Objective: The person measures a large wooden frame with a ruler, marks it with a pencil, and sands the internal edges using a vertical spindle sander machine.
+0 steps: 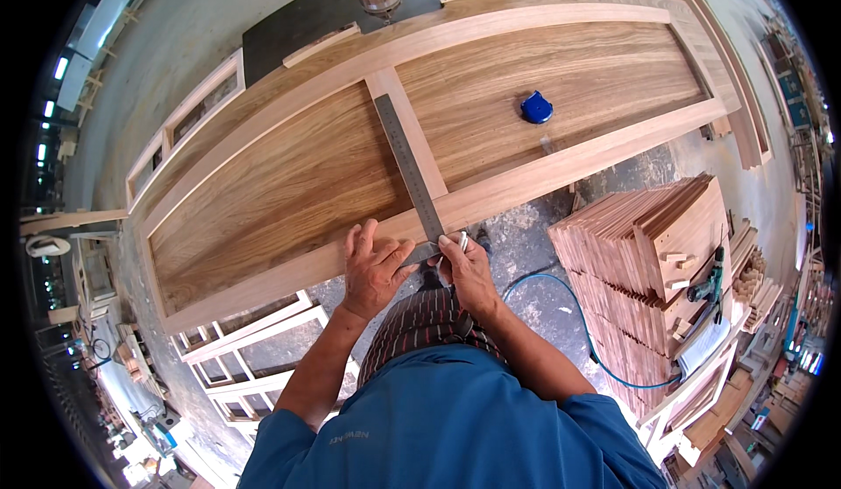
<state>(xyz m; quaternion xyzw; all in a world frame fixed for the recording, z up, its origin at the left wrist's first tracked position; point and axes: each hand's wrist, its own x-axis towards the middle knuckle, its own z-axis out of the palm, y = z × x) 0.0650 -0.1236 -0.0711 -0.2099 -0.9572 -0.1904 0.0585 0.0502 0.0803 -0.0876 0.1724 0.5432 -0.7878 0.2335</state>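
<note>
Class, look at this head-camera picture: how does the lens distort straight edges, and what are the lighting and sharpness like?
Head view: fisheye bends the door edges into arcs, black corners ring the frame; daylight is even and soft, no harsh glare; the square and both hands, left, right, are sharp; rim clutter is smeared.

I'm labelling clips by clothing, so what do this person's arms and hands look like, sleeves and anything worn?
Both arms come out of short blue sleeves that end above the elbow; the forearms are bare. The left hand and the right hand wear no gloves. No watch, ring or wristband shows. The blue shirt has small pale print near the left shoulder.
</note>
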